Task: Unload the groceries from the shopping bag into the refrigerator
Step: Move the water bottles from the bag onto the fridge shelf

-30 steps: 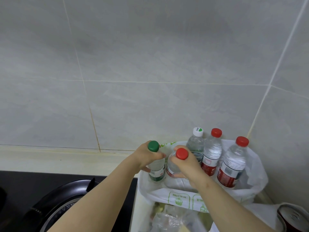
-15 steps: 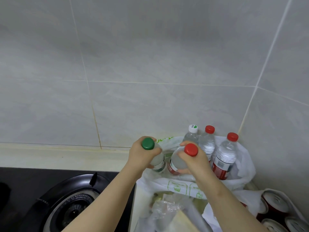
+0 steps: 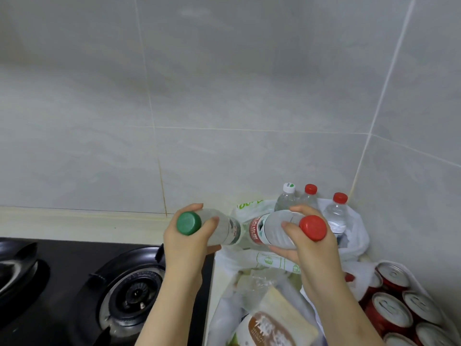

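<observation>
**A:** We've got both hands up, a bottle in each. The left hand [image 3: 185,245] grips the green-cap bottle [image 3: 224,228] just under the cap, with fingers and thumb curled round it.

**B:** The right hand [image 3: 314,253] holds the red-cap bottle [image 3: 272,227] the same way, fingers wrapped over the top and thumb beneath. Both bottles are tilted, caps toward us and bases toward the wall [image 3: 224,96].

**A:** The two bases come close together. We can't tell whether they touch.

**B:** So where are they? In the air, we'd say, at the left edge of the white bag [image 3: 355,233]. The bag sits on the bench [image 3: 74,222], tucked into the tiled corner.

**A:** We count three more standing upright in that bag. There's the white-cap bottle [image 3: 286,202], the second bottle [image 3: 309,199] with a red cap just beside it, and the third bottle [image 3: 336,216], also red-capped, furthest right.

**B:** Closer to us, a packet [image 3: 270,328] with a brown label lies in crumpled clear plastic, between the two forearms.

**A:** On the right we see red cans [image 3: 390,312] with silver tops, packed tight together.

**B:** On the left is the black hob [image 3: 62,265], its burner [image 3: 136,294] beside the left forearm. The left hand hangs above the hob's right edge.
</observation>
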`<act>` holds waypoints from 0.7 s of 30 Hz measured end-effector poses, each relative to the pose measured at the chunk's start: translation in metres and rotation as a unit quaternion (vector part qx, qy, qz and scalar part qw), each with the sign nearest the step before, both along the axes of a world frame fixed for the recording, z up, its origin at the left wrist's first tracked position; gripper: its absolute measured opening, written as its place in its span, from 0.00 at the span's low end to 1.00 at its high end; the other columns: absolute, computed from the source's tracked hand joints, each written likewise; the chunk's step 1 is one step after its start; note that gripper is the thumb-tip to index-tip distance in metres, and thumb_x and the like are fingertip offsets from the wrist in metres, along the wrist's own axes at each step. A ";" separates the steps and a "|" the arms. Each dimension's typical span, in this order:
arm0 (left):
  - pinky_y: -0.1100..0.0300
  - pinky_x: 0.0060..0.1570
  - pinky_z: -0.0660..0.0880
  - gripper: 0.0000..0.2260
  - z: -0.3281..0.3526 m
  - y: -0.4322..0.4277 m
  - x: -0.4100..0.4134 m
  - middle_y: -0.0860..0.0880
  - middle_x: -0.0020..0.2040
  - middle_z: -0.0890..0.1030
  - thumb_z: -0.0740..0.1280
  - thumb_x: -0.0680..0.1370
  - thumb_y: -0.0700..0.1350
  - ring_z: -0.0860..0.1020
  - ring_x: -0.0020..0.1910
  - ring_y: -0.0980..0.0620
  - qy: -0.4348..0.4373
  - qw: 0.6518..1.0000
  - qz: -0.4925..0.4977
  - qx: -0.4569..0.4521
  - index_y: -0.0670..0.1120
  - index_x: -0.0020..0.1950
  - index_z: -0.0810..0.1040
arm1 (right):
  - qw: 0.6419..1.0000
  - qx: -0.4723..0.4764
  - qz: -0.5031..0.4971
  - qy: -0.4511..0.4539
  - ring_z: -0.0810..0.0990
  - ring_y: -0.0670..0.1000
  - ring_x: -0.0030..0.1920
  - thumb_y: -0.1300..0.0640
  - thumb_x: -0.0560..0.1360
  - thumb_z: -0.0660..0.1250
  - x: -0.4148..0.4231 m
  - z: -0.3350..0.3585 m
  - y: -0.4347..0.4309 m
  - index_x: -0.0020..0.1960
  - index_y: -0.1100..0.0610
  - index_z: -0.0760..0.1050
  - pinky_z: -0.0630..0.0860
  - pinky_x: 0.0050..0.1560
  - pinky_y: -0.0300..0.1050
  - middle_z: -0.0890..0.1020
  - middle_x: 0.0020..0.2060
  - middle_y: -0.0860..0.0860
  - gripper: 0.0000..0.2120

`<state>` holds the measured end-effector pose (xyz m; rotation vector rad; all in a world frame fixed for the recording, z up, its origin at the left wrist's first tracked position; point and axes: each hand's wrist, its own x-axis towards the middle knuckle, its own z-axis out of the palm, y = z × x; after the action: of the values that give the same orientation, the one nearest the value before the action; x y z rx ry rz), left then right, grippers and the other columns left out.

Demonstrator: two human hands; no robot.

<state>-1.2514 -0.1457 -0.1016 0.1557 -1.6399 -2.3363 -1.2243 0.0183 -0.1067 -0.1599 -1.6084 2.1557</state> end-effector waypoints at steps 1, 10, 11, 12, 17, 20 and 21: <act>0.47 0.39 0.81 0.11 0.000 -0.004 0.006 0.49 0.44 0.77 0.70 0.71 0.32 0.77 0.41 0.50 0.000 1.000 0.009 0.008 0.48 0.47 0.78 | 1.000 -0.006 0.005 0.000 0.79 0.50 0.49 0.70 0.71 0.66 0.005 0.000 -0.004 0.46 0.53 0.77 0.81 0.43 0.55 0.76 0.47 0.47 0.13; 0.50 0.36 0.82 0.12 0.001 -0.056 0.044 0.46 0.52 0.77 0.71 0.71 0.34 0.78 0.48 0.47 -0.004 0.996 0.085 0.021 0.49 0.50 0.78 | 0.997 -0.046 0.058 -0.008 0.80 0.54 0.49 0.71 0.71 0.66 0.025 -0.005 -0.047 0.45 0.54 0.77 0.81 0.40 0.56 0.77 0.47 0.48 0.12; 0.49 0.37 0.81 0.12 0.001 -0.062 0.047 0.45 0.53 0.77 0.71 0.71 0.34 0.78 0.48 0.47 -0.005 0.995 0.094 0.019 0.49 0.50 0.79 | 0.996 -0.048 0.068 -0.011 0.80 0.54 0.50 0.71 0.71 0.67 0.025 -0.006 -0.053 0.45 0.54 0.77 0.81 0.41 0.56 0.77 0.47 0.48 0.12; 0.49 0.37 0.81 0.13 0.001 -0.068 0.050 0.45 0.54 0.77 0.71 0.71 0.34 0.78 0.49 0.47 -0.007 0.994 0.103 0.016 0.50 0.50 0.79 | 0.996 -0.052 0.078 -0.012 0.80 0.55 0.50 0.70 0.70 0.69 0.025 -0.007 -0.059 0.44 0.54 0.77 0.81 0.40 0.56 0.77 0.47 0.49 0.12; 0.48 0.39 0.81 0.13 0.000 -0.097 0.069 0.43 0.56 0.76 0.70 0.71 0.34 0.78 0.52 0.45 -0.006 0.989 0.144 0.018 0.48 0.51 0.79 | 0.989 -0.069 0.132 -0.019 0.79 0.58 0.54 0.66 0.65 0.71 0.026 -0.012 -0.088 0.41 0.51 0.78 0.81 0.42 0.60 0.76 0.51 0.52 0.11; 0.47 0.39 0.81 0.13 -0.001 -0.110 0.085 0.42 0.56 0.76 0.70 0.72 0.33 0.78 0.51 0.45 -0.009 0.984 0.176 0.012 0.48 0.52 0.78 | 0.985 -0.064 0.160 -0.030 0.79 0.57 0.50 0.71 0.71 0.66 0.028 -0.011 -0.105 0.43 0.53 0.77 0.81 0.42 0.59 0.77 0.46 0.50 0.13; 0.47 0.39 0.81 0.13 -0.002 -0.114 0.091 0.42 0.56 0.76 0.70 0.72 0.33 0.78 0.51 0.44 -0.010 0.982 0.187 0.010 0.48 0.52 0.78 | 0.982 -0.066 0.172 -0.032 0.80 0.55 0.49 0.71 0.72 0.65 0.030 -0.011 -0.110 0.44 0.53 0.76 0.81 0.42 0.59 0.77 0.45 0.49 0.13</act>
<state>-1.1602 -0.2601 -0.1032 0.4518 -1.4469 -2.0699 -1.1943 -0.0921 -0.1174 0.0119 -1.6266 2.5443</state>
